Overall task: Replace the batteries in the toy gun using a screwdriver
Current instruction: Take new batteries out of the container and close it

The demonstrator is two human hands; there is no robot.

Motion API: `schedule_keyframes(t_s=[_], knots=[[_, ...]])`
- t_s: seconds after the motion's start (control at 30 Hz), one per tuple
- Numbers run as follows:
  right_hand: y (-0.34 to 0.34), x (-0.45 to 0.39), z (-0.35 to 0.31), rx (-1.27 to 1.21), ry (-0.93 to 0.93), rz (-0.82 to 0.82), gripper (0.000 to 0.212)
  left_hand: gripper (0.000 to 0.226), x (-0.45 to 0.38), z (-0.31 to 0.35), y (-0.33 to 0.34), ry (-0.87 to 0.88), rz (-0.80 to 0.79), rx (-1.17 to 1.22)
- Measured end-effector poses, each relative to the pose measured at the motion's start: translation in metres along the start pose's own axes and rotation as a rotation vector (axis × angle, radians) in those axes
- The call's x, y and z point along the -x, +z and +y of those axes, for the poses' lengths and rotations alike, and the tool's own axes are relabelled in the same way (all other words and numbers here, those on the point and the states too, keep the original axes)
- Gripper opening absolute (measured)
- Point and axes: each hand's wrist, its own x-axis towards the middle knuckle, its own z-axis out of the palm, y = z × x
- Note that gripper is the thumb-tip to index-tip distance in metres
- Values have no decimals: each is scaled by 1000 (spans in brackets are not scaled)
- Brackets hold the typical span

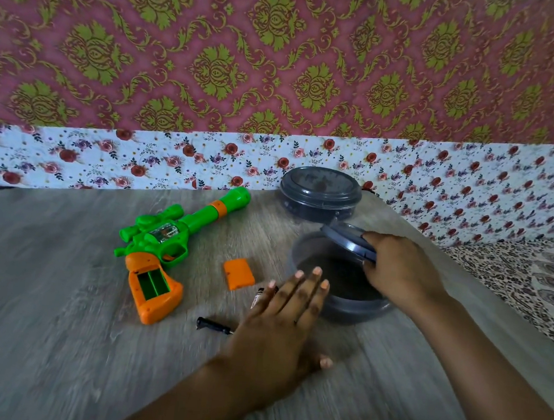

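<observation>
The green and orange toy gun (164,243) lies on the table (58,290) with its battery bay open and empty. Its orange cover (238,274) lies apart, to the right. A black screwdriver (212,325) rests near the front, partly hidden by my left hand (283,319), which hovers flat with straight fingers beside a grey round container (336,283). A battery (257,297) peeks out by my fingertips. My right hand (398,272) grips the container's grey lid (347,240), tilted above the open rim.
A second grey container (319,193) with its lid on stands behind the open one, near the table's back edge. A flowered wall covering runs behind the table, and a patterned cloth (532,285) lies to the right.
</observation>
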Motion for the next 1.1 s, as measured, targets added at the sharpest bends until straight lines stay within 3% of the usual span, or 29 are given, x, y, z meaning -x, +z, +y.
schedule_keyframes(t_s=[0.13,0.33,0.6,0.83,0.9,1.0,1.1], knots=[[-1,11,-11,-16,-104,52,36,81,0,-2,1,1,9,-18],[-6,25,-19,124,-260,25,53,76,4,7,1,-94,-39,-19],[-9,38,-18,153,-322,-21,58,76,6,11,4,-190,-95,44],[-10,42,-19,141,-350,-42,57,87,4,17,-10,-108,2,-67],[-11,43,-19,133,-353,-46,56,87,6,18,-9,-97,-112,-59],[-12,46,-19,142,-357,-58,57,89,5,17,-9,-145,-65,-74],[-11,48,-20,174,-346,-82,64,78,7,17,-4,-167,-67,41]])
